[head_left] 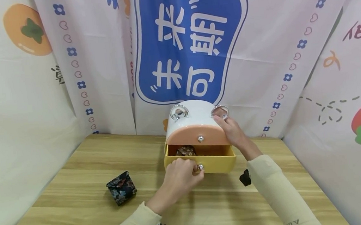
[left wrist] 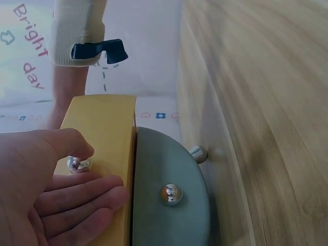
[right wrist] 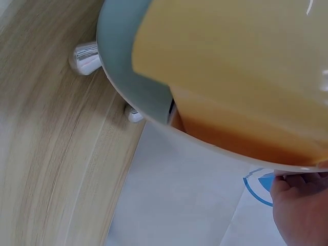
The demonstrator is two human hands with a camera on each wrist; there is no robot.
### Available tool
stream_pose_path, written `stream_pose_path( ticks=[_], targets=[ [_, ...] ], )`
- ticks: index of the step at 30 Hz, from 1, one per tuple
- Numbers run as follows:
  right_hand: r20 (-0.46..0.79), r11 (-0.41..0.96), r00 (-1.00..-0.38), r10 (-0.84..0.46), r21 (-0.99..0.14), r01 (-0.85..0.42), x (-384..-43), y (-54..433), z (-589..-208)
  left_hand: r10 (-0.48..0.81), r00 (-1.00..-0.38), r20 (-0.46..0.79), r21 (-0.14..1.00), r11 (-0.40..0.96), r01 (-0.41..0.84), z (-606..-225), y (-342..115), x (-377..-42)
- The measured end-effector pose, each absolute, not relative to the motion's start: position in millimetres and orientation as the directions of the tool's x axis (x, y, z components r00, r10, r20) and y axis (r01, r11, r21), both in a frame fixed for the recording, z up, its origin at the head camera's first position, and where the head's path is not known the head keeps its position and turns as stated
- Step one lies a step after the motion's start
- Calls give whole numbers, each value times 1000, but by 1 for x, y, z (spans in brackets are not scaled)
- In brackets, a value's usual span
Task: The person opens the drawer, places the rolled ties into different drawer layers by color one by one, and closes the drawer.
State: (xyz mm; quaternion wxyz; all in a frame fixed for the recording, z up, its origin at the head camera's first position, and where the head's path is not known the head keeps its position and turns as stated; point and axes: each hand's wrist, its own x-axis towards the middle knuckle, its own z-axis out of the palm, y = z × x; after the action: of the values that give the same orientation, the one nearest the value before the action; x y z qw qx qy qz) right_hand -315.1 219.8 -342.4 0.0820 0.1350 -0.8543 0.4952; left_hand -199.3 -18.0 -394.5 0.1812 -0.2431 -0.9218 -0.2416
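A small rounded drawer box (head_left: 196,111) has a white top, a peach upper front and a green lower front (left wrist: 159,159). Its yellow drawer (head_left: 216,162) is pulled partway out. A dark brown patterned item (head_left: 186,150) lies inside at the left, partly hidden by the drawer front. My left hand (head_left: 180,177) pinches the shiny round knob (left wrist: 79,164) of this drawer between thumb and fingers. My right hand (head_left: 234,133) holds the box at its upper right side, by the right round chrome piece (head_left: 220,112). Some right fingers are out of sight.
On the wooden table (head_left: 79,201), left of the box, lies a black floral pouch (head_left: 121,188) with a flap. Silver feet (right wrist: 85,58) hold the box up. A printed cloth (head_left: 106,61) hangs close behind it. Cloth walls stand at both sides.
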Motion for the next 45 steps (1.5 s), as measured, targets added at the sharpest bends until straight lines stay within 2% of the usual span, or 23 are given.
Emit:
stream_pose_path(
  ticks=[13,45],
  targets=[
    [294,485,-945,-145,-811,-326,-313,219,-341,346,-800,490,346,765,543,-396,-15,-215],
    [294,481,-946,-137,-815,-323,-316,221,-341,311,-811,495,364,774,519,-399,-10,-244]
  ],
)
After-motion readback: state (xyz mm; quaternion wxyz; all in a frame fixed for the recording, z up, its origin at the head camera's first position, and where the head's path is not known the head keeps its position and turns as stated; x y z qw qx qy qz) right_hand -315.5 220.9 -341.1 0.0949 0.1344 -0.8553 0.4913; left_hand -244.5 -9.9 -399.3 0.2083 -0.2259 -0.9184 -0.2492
